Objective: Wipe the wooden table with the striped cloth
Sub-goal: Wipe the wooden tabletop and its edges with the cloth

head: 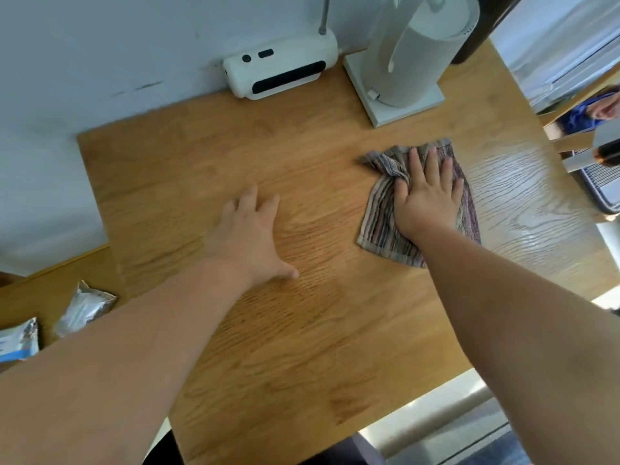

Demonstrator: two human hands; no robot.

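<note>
The striped cloth lay rumpled on the wooden table. The right hand pressed flat on top of it, fingers straight and spread. Left of the cloth and apart from it, the left hand rested palm-down on bare wood, fingers also spread wide. Beyond the cloth, by the wall, stood a tall white appliance on a square base. Beyond the cloth and to its left lay a white oblong device.

views: 1 | head-worn, wide-angle | faces forward and down | close above the wooden table
</note>
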